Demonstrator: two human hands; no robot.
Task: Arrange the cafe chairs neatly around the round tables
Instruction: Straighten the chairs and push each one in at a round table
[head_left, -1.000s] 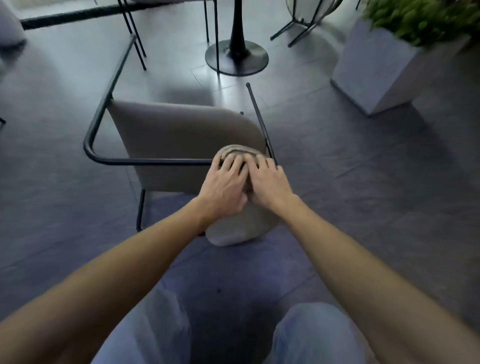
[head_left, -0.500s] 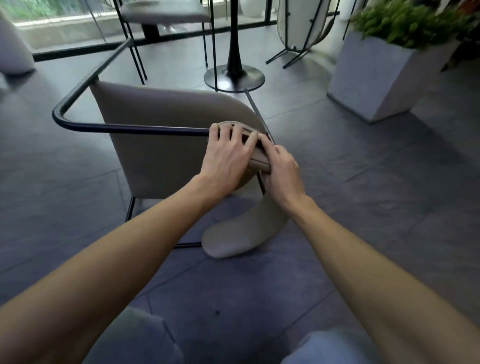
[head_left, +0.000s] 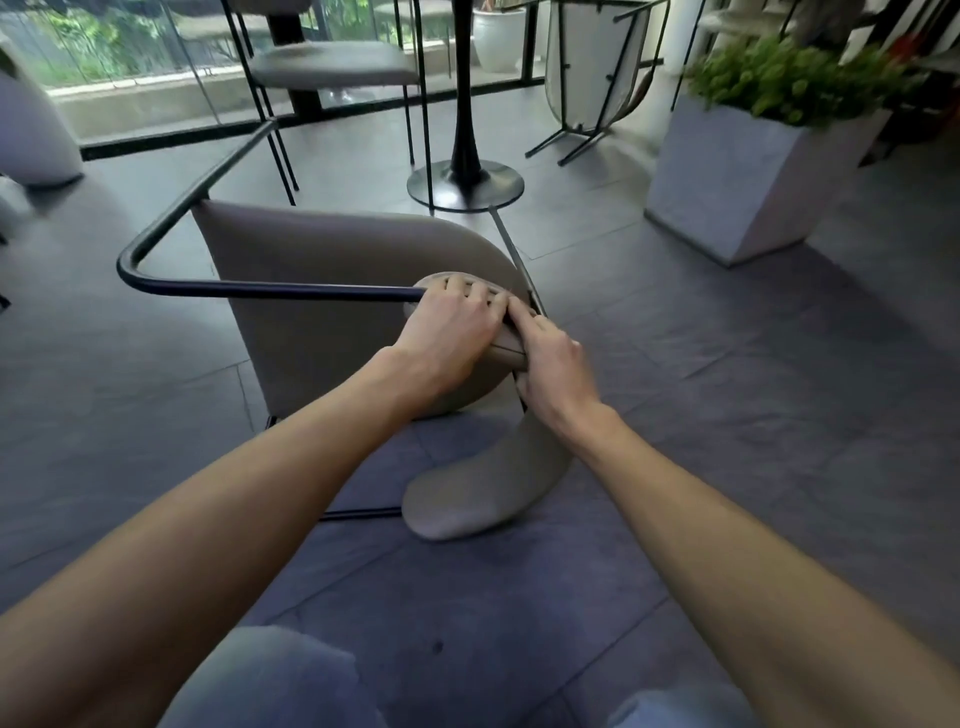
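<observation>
A beige padded cafe chair (head_left: 332, 291) with a black metal tube frame lies tipped on its side on the grey tile floor in front of me. My left hand (head_left: 447, 332) grips the upper padded edge where the black tube meets it. My right hand (head_left: 556, 364) holds the same edge just to the right, next to a thin black leg. The round table's black pedestal base (head_left: 465, 184) stands just beyond the chair. The lower part of the backrest rests on the floor.
An upright chair (head_left: 332, 67) stands behind at the glass wall. Another chair (head_left: 597, 62) lies tipped at the back right. A grey square planter (head_left: 737, 182) with green plants stands at the right. A pale cushion (head_left: 31, 130) sits at the far left.
The chair's gripped edge has risen and the view has lifted, showing more of the room behind. Both hands have kept their hold on the padded edge.
</observation>
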